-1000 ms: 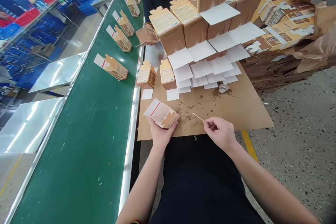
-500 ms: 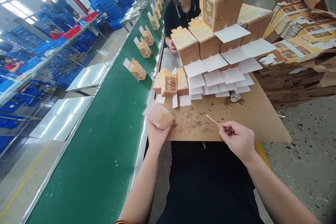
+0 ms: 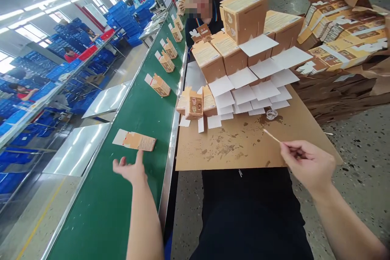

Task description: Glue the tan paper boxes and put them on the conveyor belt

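My left hand [image 3: 131, 169] is over the green conveyor belt [image 3: 100, 207] with its fingers spread and nothing in them. Just beyond its fingertips a small tan carton [image 3: 140, 141] lies on the belt, its white flap pointing left. Over the right part of the cardboard-topped table [image 3: 195, 158], my right hand [image 3: 307, 164] pinches a thin cotton swab [image 3: 272, 135], tip pointing up and left. Near the swab's tip sits a small clear round dish [image 3: 271, 114], with dark wet spots around it on the cardboard.
Stacked cartons [image 3: 240, 20] with white flaps [image 3: 243, 94] fill the table's far side. More small cartons [image 3: 161, 85] stand along the belt. A co-worker [image 3: 202, 12] is behind the stack. Flattened cartons [image 3: 347, 36] lie in brown wrapping at right.
My left hand has moved left from the table's edge and let go of the carton, which now lies on the belt. My right hand has shifted right with the swab.
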A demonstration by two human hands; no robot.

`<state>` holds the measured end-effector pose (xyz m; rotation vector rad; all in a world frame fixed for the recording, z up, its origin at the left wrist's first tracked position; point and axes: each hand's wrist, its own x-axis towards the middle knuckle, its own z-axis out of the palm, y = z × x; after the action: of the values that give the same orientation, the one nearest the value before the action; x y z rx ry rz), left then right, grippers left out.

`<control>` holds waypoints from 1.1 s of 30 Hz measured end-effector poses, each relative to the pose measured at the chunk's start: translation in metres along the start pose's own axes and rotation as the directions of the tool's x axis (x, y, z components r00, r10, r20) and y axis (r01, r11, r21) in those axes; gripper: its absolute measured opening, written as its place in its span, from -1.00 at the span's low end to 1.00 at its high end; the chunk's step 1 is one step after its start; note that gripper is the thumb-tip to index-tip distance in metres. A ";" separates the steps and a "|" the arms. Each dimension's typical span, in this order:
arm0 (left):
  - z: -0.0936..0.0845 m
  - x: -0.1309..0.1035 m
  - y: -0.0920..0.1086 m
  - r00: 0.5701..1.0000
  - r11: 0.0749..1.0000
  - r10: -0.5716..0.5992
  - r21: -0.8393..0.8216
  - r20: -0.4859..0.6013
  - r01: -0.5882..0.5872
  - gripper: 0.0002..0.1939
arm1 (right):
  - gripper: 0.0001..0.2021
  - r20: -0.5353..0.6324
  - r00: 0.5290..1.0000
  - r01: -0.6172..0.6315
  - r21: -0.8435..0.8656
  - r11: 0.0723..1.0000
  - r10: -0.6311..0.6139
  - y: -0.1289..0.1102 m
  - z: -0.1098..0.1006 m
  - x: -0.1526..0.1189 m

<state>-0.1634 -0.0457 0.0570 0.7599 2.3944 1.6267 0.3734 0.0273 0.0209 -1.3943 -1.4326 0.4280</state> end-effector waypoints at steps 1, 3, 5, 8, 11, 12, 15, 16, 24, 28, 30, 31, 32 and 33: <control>0.003 -0.006 0.001 0.998 0.999 0.042 -0.028 -0.045 -0.043 -0.29 | -0.83 -0.037 0.999 -0.021 -0.036 0.999 0.020 0.004 -0.006 0.005; 0.025 -0.017 0.010 0.998 0.987 0.010 -0.160 -0.059 -0.019 -0.44 | -0.80 -0.083 0.996 -0.041 -0.105 0.994 0.032 0.011 -0.016 0.021; 0.065 -0.024 0.028 0.981 0.924 -0.115 -0.345 0.155 0.163 -0.53 | -0.78 -0.085 0.996 -0.047 -0.170 0.984 0.033 0.014 -0.022 0.040; 0.136 -0.030 0.058 0.865 0.838 -0.189 -0.384 0.465 0.389 -0.51 | -0.79 -0.042 0.998 -0.053 -0.224 0.973 0.045 0.010 -0.022 0.067; 0.188 -0.034 0.078 0.831 0.846 -0.219 -0.324 0.512 0.423 -0.40 | -0.82 -0.053 0.998 -0.041 -0.232 0.972 0.029 0.003 -0.019 0.079; 0.200 -0.035 0.081 0.820 0.847 -0.229 -0.307 0.524 0.433 -0.37 | -0.83 -0.060 0.998 -0.035 -0.230 0.972 0.022 0.001 -0.018 0.080; 0.219 -0.038 0.081 0.780 0.832 -0.241 -0.291 0.577 0.472 -0.39 | -0.85 -0.039 0.999 -0.033 -0.233 0.972 0.024 -0.002 -0.019 0.079; 0.220 -0.039 0.079 0.762 0.821 -0.241 -0.292 0.601 0.490 -0.40 | -0.86 -0.016 0.999 -0.041 -0.237 0.971 0.038 -0.003 -0.020 0.079; 0.192 -0.059 0.062 0.583 0.718 -0.241 -0.261 0.776 0.645 -0.40 | -0.92 0.265 0.961 0.009 -0.305 0.952 0.076 0.001 -0.019 0.097; 0.162 -0.083 0.061 0.558 0.679 -0.176 -0.310 0.811 0.665 -0.36 | -0.89 0.346 0.938 0.096 -0.347 0.933 0.032 0.011 -0.018 0.106; 0.146 -0.096 0.060 0.539 0.677 -0.105 -0.336 0.836 0.654 -0.33 | -0.89 0.367 0.929 0.107 -0.378 0.920 0.043 0.014 -0.019 0.110; 0.138 -0.102 0.059 0.528 0.685 -0.073 -0.342 0.846 0.643 -0.31 | -0.89 0.372 0.927 0.109 -0.392 0.913 0.049 0.014 -0.019 0.112; 0.132 -0.108 0.057 0.519 0.699 -0.044 -0.345 0.854 0.626 -0.29 | -0.89 0.378 0.925 0.113 -0.402 0.909 0.052 0.015 -0.018 0.114; 0.127 -0.113 0.054 0.517 0.718 -0.018 -0.349 0.856 0.603 -0.26 | -0.88 0.386 0.921 0.119 -0.408 0.905 0.053 0.015 -0.017 0.116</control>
<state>0.0010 0.0198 0.0373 0.6315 1.1211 1.3110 0.4207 0.1271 0.0630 -1.6927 -1.9629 0.3995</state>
